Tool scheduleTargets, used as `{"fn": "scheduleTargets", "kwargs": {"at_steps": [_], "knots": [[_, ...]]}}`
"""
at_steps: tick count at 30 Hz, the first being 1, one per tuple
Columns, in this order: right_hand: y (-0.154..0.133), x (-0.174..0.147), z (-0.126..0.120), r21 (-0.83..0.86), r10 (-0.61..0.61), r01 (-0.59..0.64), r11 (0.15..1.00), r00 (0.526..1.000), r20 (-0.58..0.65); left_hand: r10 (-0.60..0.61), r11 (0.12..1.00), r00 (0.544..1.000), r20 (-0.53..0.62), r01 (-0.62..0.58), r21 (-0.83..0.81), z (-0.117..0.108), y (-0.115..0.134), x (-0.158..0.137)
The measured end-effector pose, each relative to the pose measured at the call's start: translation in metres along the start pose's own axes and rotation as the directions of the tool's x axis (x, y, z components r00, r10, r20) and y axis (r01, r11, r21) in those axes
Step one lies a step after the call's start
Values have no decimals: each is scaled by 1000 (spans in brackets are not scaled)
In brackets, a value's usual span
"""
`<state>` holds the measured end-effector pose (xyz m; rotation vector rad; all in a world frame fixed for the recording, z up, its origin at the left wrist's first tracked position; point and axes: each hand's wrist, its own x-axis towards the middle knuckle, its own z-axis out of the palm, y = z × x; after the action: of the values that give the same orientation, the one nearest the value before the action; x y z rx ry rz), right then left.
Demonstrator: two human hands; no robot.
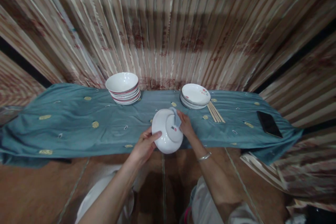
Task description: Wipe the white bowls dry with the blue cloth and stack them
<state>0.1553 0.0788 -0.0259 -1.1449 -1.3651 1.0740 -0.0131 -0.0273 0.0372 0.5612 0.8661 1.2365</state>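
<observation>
A white bowl (166, 139) is tipped so its underside and foot ring face me, above the table's front edge. My left hand (145, 143) grips its left side, thumb across the outside and fingers hidden behind. On the upper right of the bowl, my right hand (184, 123) is closed on a pale blue cloth (176, 117) pressed against it. Behind to the left stands a stack of white bowls (123, 85) with red-edged rims. To the right is a stack of white plates (195, 94) with a floral print, and several wooden chopsticks (215, 112) lie beside it.
A blue-green patterned cloth (78, 129) covers the long narrow table. A black phone (269, 123) lies near its right end. Striped curtains (162, 35) hang close behind the table, and the brown tiled floor (149, 189) shows below.
</observation>
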Motion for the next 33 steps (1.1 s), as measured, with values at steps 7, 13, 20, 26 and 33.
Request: {"fn": "scheduleTargets", "kwargs": {"at_steps": [7, 13, 20, 26, 33], "knots": [[12, -21, 14, -207, -43, 43, 977, 999, 6, 43, 996, 992, -116, -52, -75, -11, 6, 4], [9, -38, 31, -275, -51, 51, 960, 999, 8, 88, 988, 982, -170, -108, -110, -20, 13, 5], [-13, -75, 62, -344, -209, 261, 902, 961, 183, 157, 978, 973, -166, -177, -108, -29, 14, 4], [-33, -80, 70, -321, -300, 376, 869, 917, 262, 184, 980, 981, -61, -188, -64, -28, 9, -1], [-24, -52, 67, -371, -306, 371, 851, 925, 224, 161, 985, 985, -62, -164, -50, -23, 7, -9]]}}
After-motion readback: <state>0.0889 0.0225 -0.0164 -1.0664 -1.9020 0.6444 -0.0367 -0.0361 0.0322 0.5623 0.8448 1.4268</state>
